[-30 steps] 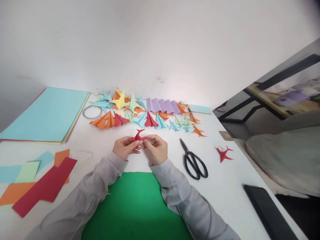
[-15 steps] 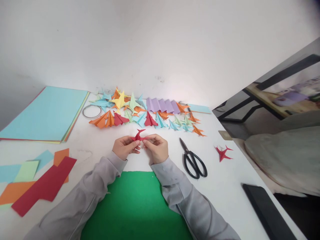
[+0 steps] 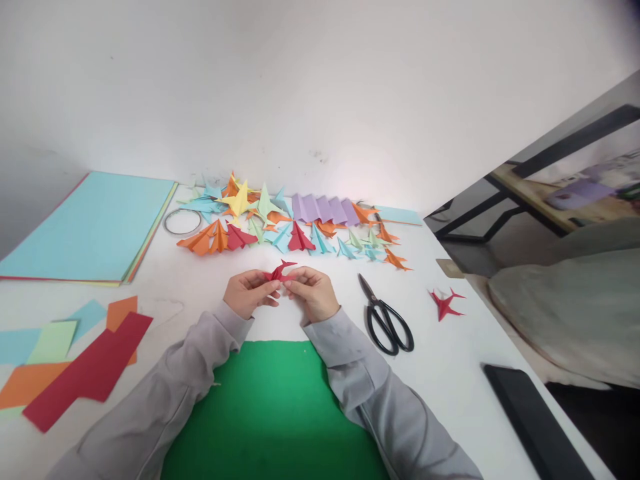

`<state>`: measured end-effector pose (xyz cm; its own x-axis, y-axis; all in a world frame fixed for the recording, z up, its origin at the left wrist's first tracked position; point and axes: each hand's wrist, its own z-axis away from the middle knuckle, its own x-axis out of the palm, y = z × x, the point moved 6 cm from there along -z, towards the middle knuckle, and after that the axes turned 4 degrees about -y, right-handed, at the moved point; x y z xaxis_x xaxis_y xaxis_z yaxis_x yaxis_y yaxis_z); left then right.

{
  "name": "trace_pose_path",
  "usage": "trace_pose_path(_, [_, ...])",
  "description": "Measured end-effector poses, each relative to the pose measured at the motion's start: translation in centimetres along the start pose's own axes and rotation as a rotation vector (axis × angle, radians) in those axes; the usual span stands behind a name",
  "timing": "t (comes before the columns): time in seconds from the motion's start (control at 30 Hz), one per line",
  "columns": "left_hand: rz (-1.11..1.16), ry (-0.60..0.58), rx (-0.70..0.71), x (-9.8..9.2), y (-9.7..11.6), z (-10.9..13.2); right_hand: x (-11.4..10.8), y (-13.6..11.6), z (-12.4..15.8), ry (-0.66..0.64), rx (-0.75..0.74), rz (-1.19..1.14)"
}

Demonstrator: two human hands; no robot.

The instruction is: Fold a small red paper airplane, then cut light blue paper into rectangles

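A small red origami plane is held up between my two hands, above the white table and just beyond the green mat. My left hand pinches its left side between thumb and fingers. On the other side, my right hand grips its right side the same way. Fingertips cover parts of the folded paper. A similar red paper plane lies alone at the right of the table. Black-handled scissors rest nearer, to the right of my right hand.
Folded paper planes in several colours line the wall side, with a pleated purple paper among them. Large coloured sheets lie back left, beside a wire coil. Paper scraps spread front left. A black flat object sits front right.
My right hand has shifted and turned slightly at the red plane, whose upper tips now lean a little more to the right. My left hand is almost unmoved.
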<state>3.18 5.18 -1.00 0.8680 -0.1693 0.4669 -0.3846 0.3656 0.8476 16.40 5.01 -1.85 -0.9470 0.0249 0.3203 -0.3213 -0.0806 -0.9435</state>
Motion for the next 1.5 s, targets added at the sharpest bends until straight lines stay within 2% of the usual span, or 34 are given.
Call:
trace_pose_path(0.53, [0.024,-0.048,-0.004,0.15,0.23,-0.01,0.83,-0.14,0.1,-0.154,0.106,-0.057])
trace_pose_path(0.93, [0.019,-0.054,-0.022,0.22,0.16,0.03,0.46,-0.18,0.12,-0.066,0.094,-0.094])
trace_pose_path(1.5, [0.058,-0.002,-0.007,0.15,0.35,0.04,0.38,0.2,-0.02,-0.077,0.055,-0.039])
